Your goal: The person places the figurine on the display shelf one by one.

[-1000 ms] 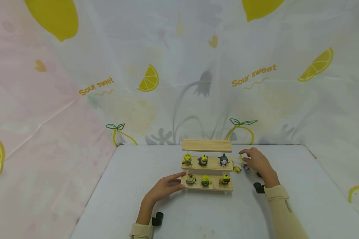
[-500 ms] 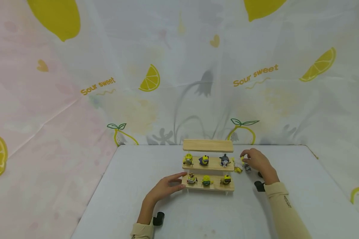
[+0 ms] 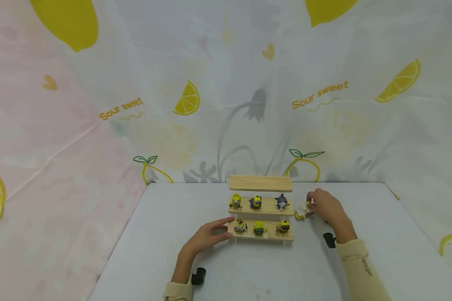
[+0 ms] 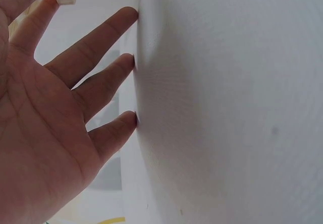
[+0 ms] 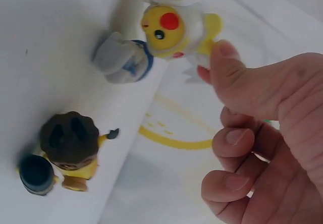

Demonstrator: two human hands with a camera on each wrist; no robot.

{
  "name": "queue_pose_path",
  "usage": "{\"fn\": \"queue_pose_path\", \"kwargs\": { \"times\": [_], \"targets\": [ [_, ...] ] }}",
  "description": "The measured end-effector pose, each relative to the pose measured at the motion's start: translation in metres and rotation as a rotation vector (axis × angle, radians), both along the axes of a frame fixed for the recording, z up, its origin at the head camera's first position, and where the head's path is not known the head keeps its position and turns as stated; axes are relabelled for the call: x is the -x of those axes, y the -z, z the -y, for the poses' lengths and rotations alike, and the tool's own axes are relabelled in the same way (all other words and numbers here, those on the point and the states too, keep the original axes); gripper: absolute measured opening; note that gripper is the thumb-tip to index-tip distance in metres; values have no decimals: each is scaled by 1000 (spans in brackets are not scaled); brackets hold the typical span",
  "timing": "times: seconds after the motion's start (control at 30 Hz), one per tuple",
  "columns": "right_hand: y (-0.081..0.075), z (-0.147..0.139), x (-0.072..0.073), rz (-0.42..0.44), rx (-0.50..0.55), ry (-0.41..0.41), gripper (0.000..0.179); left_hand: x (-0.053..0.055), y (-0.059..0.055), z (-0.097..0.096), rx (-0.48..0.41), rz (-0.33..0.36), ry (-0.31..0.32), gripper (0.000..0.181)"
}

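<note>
Fingers, right hand (image 3: pixel 328 209): pinching yellow-white figurine (image 5: pixel 184 31), right of shelf (image 3: pixel 268 205) | left hand (image 3: pixel 207 238): fingers apart, touching shelf's left end

Reading "Sour sweet" twice on the backdrop cloth (image 3: pixel 226 79), in a left print (image 3: pixel 121 108) and a right print (image 3: pixel 320 95). Showing dark lettering (image 3: pixel 367 267) on the right sleeve (image 3: pixel 361 282), apparently too small to read.
</note>
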State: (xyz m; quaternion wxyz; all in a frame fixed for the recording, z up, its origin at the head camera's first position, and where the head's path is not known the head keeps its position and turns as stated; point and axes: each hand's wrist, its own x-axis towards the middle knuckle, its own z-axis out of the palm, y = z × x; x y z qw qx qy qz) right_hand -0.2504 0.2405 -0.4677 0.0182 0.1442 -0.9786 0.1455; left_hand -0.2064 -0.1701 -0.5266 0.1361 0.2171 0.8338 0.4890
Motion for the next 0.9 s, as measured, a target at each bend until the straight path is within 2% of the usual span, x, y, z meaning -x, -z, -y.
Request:
{"fn": "queue_pose_path", "kwargs": {
  "times": [0.27,0.4,0.53,0.63,0.7,0.9],
  "targets": [
    [-14,24,-12,-73,-159,11,21,0,0,1,-10,9,-4,57],
    [-15,33,-12,-107,-123,-11,23,0,0,1,-6,9,-9,58],
    [-5,38,-10,-160,-67,-52,16,1,1,0,-1,10,-11,56],
    [4,40,-7,-175,-45,-50,6,1,1,0,-1,13,-5,56],
    [9,41,-6,-167,-39,-31,2,0,0,0,-4,12,-1,56],
    [12,37,-6,-109,-9,3,9,0,-2,0,4,18,-9,56]
  ]
}}
